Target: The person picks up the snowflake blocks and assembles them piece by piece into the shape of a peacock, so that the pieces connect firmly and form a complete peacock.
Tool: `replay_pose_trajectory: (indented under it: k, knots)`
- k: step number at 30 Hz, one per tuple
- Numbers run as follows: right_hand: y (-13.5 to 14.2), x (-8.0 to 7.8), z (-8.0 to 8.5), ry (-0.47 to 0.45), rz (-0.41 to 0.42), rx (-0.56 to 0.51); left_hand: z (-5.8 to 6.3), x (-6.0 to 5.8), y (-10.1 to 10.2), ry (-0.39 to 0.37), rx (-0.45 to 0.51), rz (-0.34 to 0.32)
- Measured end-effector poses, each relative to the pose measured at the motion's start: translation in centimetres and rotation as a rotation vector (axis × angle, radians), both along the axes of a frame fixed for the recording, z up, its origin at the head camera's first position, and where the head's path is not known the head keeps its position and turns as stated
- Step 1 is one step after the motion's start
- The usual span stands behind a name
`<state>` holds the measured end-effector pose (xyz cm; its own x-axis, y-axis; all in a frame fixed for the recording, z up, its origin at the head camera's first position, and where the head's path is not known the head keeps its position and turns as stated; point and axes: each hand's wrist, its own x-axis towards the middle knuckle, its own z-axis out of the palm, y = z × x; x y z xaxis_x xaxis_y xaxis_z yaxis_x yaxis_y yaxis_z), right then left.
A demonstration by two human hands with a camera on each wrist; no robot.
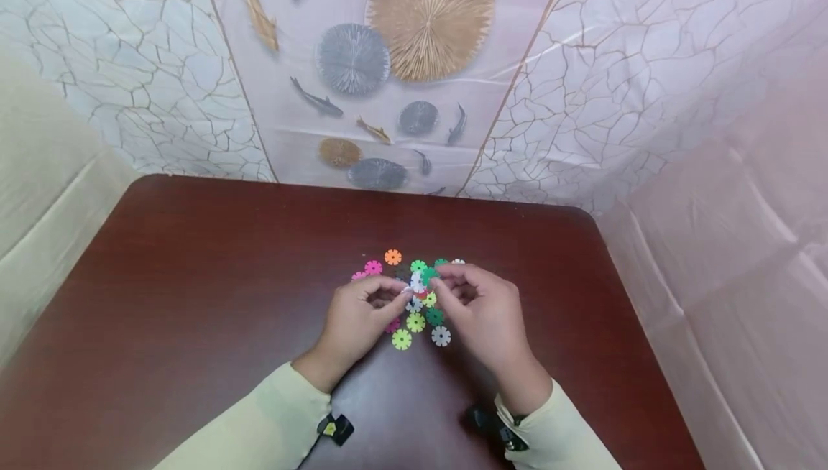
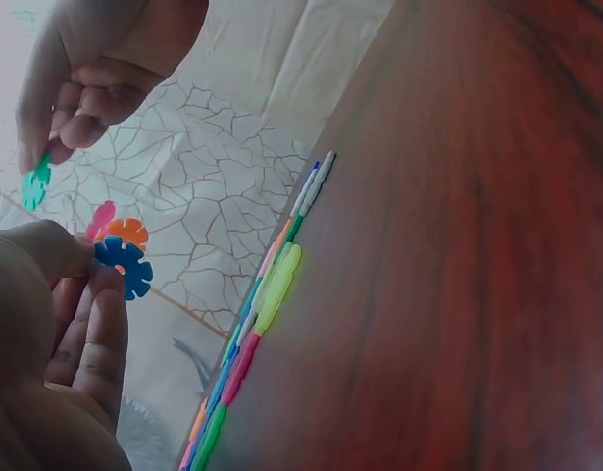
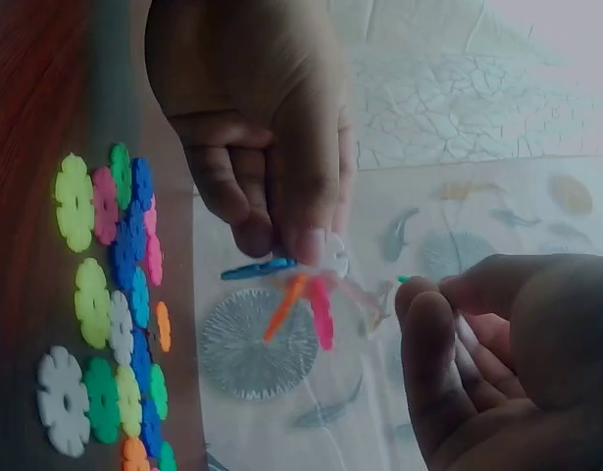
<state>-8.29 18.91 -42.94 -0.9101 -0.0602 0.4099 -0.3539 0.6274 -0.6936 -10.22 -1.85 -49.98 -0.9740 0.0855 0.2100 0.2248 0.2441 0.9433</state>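
My left hand (image 1: 352,312) pinches a small cluster of joined notched plastic discs between thumb and fingertips. In the left wrist view the cluster shows a blue disc (image 2: 125,267), an orange disc (image 2: 129,233) and a pink disc (image 2: 100,218). A white disc (image 3: 336,257) also belongs to it in the right wrist view. Opposite, my right hand (image 1: 488,312) holds a single green disc (image 2: 35,183) by its edge, a short gap away from the cluster. Both hands are raised over the loose discs, and the left fingertips hide part of the cluster's joint.
Several loose discs lie flat on the dark wooden table (image 1: 226,312) beneath the hands, among them a yellow-green disc (image 1: 402,339), a grey-white disc (image 1: 441,335) and an orange disc (image 1: 392,257). Patterned sheeting (image 1: 194,96) stands behind the table's far edge.
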Motion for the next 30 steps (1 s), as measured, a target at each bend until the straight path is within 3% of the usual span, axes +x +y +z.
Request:
replay_pose_trajectory:
  k: [4, 16, 18, 25, 30]
  knots:
    - [-0.4, 0.4, -0.6, 0.005, 0.042, 0.042, -0.3, 0.6, 0.1, 0.014, -0.016, -0.003]
    - [-0.8, 0.2, -0.8, 0.132, 0.063, 0.134, 0.0, 0.2, 0.0, 0.068, -0.026, -0.022]
    - [-0.7, 0.1, -0.7, 0.113, 0.051, 0.102, 0.0, 0.1, 0.0, 0.032, 0.016, -0.023]
    - [0.3, -0.1, 0.0, 0.006, -0.029, -0.153, -0.3, -0.7, 0.0, -0.173, 0.32, -0.045]
    - [0.6, -0.3, 0.2, -0.042, -0.014, -0.204, -0.4, -0.8, -0.2, -0.206, 0.355, -0.041]
